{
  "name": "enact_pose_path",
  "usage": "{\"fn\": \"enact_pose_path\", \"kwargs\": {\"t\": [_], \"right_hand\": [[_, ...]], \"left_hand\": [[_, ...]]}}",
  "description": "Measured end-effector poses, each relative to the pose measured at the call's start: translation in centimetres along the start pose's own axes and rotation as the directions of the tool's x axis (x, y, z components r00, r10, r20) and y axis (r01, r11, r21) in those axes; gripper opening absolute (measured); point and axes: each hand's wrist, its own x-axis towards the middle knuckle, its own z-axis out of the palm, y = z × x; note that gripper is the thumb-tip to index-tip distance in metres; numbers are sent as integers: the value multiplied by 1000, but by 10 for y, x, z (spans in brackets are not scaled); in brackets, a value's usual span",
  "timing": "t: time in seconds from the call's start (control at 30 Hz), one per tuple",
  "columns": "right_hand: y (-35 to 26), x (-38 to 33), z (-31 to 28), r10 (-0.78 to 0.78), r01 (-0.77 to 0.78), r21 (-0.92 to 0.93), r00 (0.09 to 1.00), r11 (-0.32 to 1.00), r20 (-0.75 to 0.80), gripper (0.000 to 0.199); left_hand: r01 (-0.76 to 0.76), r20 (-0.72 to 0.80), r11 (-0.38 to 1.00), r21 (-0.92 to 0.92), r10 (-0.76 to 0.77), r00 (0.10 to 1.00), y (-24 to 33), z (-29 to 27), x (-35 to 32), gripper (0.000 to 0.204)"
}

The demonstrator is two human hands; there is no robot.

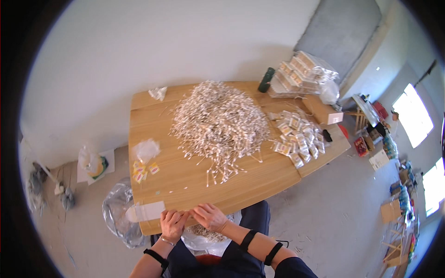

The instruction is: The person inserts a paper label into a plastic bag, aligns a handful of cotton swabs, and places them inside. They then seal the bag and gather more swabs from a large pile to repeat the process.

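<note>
The left hand (173,223) and right hand (209,216) meet at the near edge of the wooden table (259,180), fingers curled together over something too small to identify. A clear sleeve (146,211) lies just left of them; the heap of cotton swabs (219,123) sits well beyond.

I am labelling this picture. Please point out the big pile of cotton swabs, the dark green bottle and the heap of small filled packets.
pile of cotton swabs (219,123), head view, middle of the pile.
dark green bottle (266,79), head view, its body.
heap of small filled packets (299,136), head view, centre of the heap.
</note>
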Motion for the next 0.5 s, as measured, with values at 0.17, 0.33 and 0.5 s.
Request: {"fn": "enact_pose_path", "kwargs": {"t": [0.17,0.33,0.5], "right_hand": [[3,-10,7,48,-48,-1,996,999,82,22],[5,-13,14,-20,21,-25,998,999,57,24],[5,-10,7,20,-20,-8,1000,1000,15,21]], "left_hand": [[9,7,1000,-7,-9,1000,6,1,8,30],[48,13,999,0,-48,999,7,3,6,28],[41,-11,999,-19,-41,999,7,8,8,25]]}}
